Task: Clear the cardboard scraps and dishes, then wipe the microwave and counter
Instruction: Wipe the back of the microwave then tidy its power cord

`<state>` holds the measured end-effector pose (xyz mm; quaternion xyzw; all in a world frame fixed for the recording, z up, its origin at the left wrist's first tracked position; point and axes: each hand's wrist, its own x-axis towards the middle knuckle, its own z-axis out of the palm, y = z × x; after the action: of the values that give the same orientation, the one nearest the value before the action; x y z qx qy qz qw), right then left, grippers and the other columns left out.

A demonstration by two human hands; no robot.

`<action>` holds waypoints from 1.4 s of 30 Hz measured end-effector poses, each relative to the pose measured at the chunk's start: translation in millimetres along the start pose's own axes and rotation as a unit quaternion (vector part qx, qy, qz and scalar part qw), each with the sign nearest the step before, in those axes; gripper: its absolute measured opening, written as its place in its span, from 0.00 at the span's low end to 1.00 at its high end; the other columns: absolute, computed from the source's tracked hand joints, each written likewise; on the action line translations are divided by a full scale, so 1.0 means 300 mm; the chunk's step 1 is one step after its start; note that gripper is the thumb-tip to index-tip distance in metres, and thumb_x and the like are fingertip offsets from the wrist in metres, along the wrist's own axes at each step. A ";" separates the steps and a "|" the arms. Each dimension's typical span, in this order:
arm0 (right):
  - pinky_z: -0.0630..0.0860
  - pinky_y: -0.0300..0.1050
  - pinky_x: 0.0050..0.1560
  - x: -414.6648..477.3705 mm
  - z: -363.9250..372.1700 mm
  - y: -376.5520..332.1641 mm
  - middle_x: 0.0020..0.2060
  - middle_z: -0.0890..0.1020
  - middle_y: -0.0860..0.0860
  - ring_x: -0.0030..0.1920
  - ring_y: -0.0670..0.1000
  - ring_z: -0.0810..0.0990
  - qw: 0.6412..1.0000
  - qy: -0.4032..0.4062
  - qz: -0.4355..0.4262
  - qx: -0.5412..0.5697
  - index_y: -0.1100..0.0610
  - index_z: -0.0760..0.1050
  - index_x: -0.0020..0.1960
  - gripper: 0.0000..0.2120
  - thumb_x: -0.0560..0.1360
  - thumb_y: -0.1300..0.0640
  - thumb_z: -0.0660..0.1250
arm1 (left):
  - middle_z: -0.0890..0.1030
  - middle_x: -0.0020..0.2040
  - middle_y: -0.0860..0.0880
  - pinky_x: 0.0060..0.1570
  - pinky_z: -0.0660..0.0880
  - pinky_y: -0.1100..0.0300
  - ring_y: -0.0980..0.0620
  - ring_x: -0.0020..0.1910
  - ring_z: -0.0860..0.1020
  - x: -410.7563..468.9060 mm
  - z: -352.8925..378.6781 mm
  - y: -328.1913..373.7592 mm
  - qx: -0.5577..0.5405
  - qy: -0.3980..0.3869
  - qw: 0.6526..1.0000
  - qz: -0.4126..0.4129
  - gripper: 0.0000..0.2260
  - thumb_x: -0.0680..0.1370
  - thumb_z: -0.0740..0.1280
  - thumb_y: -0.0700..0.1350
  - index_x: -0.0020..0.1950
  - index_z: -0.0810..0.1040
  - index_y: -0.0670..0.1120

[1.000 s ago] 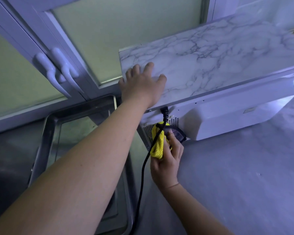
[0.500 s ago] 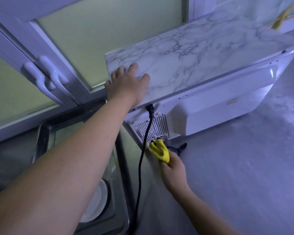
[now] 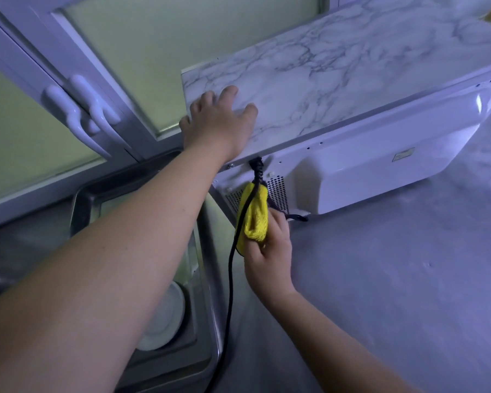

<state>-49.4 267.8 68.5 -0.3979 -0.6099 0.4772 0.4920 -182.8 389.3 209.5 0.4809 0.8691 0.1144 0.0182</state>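
Where the cloth meets the microwave: yellow cloth [image 3: 254,219] lies against the vent grille [image 3: 278,191], low on the back of the microwave [image 3: 380,171], touching the power cord [image 3: 230,279].
Right hand [image 3: 267,259]: fingers curled round the cloth, gripping it as a wad.
Left hand [image 3: 219,123]: spread flat on the marble-patterned top [image 3: 338,80], at its near corner.
Cloth handling: soft, light, likely to snag on the cord; best kept bunched.
Microwave handling: probably heavy, stiff and smooth; steady it from the top.
Looks: glossy white casing, grey-veined top.
Place: on the grey counter [image 3: 394,279], beside the steel sink [image 3: 210,293], which holds a white plate [image 3: 165,321].
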 end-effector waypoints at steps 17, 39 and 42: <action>0.63 0.57 0.68 -0.057 -0.059 0.270 0.58 0.79 0.49 0.63 0.59 0.74 0.901 -0.186 -0.020 -0.392 0.41 0.78 0.66 0.25 0.72 0.58 0.72 | 0.65 0.75 0.49 0.68 0.59 0.43 0.44 0.73 0.62 -0.001 -0.002 0.002 -0.009 0.008 1.000 0.000 0.26 0.77 0.52 0.63 0.75 0.62 0.59; 0.78 0.46 0.49 0.142 -0.040 0.217 0.49 0.83 0.52 0.47 0.52 0.81 0.783 0.260 0.468 0.317 0.53 0.77 0.61 0.13 0.78 0.62 0.61 | 0.66 0.73 0.47 0.66 0.60 0.42 0.43 0.72 0.63 0.005 0.008 -0.003 0.009 0.015 1.000 0.007 0.27 0.76 0.51 0.63 0.75 0.63 0.58; 0.78 0.55 0.60 0.026 0.102 0.190 0.57 0.83 0.54 0.54 0.55 0.82 0.753 0.167 0.526 0.359 0.52 0.79 0.62 0.12 0.81 0.54 0.63 | 0.67 0.73 0.47 0.66 0.60 0.42 0.43 0.72 0.63 -0.002 0.005 0.000 0.010 0.014 1.000 0.009 0.26 0.77 0.52 0.62 0.75 0.63 0.58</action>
<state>-79.9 282.5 12.8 -0.5232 0.0037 0.7705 0.3641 -182.1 389.0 208.1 0.4871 0.8661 0.1124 0.0003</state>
